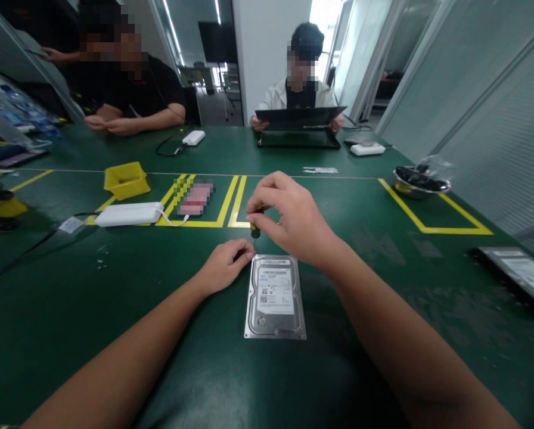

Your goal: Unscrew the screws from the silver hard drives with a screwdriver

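At the near centre of the table (195,375), hard drive (275,298) lies flat, label up. Right hand (291,217) is above its far end, thumb and fingers pinching a small screwdriver (255,231), shaft pointing down at the far-left corner. Left hand (224,266) is at that same corner, fingers curled, fingertips close to the tip; can't tell if they pinch anything or just brace. Reads as driver work on a corner screw; bit seating is too small to confirm. Next move, my read: calls for an upright shaft, light down-pressure and a steady left hand.

Surface: green, marked out with yellow tape (455,230). Far left: yellow bin (126,189), white adapter (128,214), phone (196,199) on a cable. Right: another drive (524,268) near the edge, metal bowl (412,190) of dark parts farther off.

Room: person at the far side with both hands on a laptop (300,119), two more people far left, frosted glass partition (486,119) to the right.
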{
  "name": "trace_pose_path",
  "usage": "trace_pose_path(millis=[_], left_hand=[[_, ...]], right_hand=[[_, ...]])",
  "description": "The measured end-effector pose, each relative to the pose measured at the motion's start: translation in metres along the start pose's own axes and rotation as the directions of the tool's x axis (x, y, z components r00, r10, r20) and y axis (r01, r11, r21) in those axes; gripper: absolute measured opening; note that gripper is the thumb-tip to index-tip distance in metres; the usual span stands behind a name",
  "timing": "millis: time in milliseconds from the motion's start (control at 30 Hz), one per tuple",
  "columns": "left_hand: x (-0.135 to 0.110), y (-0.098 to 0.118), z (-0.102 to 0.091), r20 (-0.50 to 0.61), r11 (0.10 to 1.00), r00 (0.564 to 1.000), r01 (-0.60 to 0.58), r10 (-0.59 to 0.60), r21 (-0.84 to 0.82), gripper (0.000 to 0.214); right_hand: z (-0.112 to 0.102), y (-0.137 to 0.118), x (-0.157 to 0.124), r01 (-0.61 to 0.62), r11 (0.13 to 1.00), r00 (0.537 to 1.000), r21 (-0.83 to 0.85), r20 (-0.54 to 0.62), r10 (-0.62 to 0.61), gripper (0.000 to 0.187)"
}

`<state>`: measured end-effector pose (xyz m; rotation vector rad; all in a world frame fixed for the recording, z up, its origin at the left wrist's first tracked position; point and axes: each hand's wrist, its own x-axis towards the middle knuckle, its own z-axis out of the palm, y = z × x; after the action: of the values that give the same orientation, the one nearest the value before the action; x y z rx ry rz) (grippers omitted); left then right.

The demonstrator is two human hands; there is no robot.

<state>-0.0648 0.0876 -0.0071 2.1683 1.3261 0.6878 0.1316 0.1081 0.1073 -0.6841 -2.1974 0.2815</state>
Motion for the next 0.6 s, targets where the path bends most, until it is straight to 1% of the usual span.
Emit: trace_pose_path(millis=[67,133,267,333,400,500,567,600], left_hand=[[0.0001,0.0007,0.0000,0.005,1.000,1.000,0.003,-0.003,0.000,0.017],[0.0003,0.0011,0.0001,0.002,1.000,1.000,0.005,-0.005,0.000,0.017],[0.0009,0.0013,0.0004,-0.003,1.000,1.000,0.005,-0.005,-0.002,0.018],[0.0010,0.0012,0.0004,0.001,1.000,1.000,0.004,-0.004,0.001,0.018],[0.0012,0.0008,0.0004,0.002,1.000,1.000,-0.001,0.001,0.007,0.018],[0.0013,0.0001,0.0001,-0.005,1.000,1.000,-0.010,0.010,0.008,0.019],[0.0012,-0.0002,0.0000,-0.008,1.000,1.000,-0.013,0.013,0.005,0.019],[0.0012,-0.0002,-0.0001,-0.007,1.000,1.000,-0.013,0.013,0.005,0.018]], right_hand=[[-0.0004,-0.0001,0.0006,-0.001,1.000,1.000,-0.013,-0.003,0.001,0.005],[-0.0013,0.0004,0.0009,0.019,0.999,1.000,-0.033,0.019,-0.019,0.008],[-0.0031,0.0019,0.0004,0.081,0.994,0.995,-0.071,0.060,-0.077,0.023],[-0.0036,0.0018,-0.0001,0.086,0.994,0.994,-0.068,0.070,-0.081,0.027],[-0.0036,0.0008,-0.0002,0.070,0.996,0.995,-0.045,0.074,-0.067,0.025],[-0.0032,-0.0009,0.0006,0.047,0.999,0.997,-0.009,0.061,-0.046,0.013],[-0.0029,-0.0012,0.0013,0.047,0.999,0.998,-0.014,0.052,-0.046,0.007],[-0.0027,-0.0011,0.0015,0.053,0.998,0.997,-0.022,0.050,-0.052,0.007]])
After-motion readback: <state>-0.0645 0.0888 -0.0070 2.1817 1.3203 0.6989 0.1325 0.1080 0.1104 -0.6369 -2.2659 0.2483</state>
